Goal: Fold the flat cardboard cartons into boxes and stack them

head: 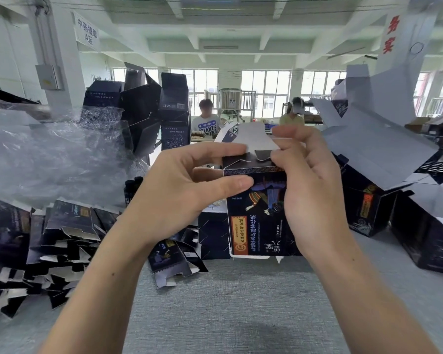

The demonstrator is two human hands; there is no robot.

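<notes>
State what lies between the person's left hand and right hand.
The head view shows a dark carton between the left hand and right hand, both gripping it, its white flap up.

Dark navy carton [256, 221] with an orange label; grey table [228, 302].

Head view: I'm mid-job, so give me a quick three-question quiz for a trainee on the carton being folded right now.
1. True or false: the carton lies untouched on the table.
2. Where is the pile of flat cartons? A: on the table, left of the hands. B: on top of the held carton. C: on the far windowsill.
3. Fill in: the raised flap between the fingers shows its ___ inner side.
Key: 1 false, since the left hand and right hand both grip it; 2 A; 3 white.
</notes>
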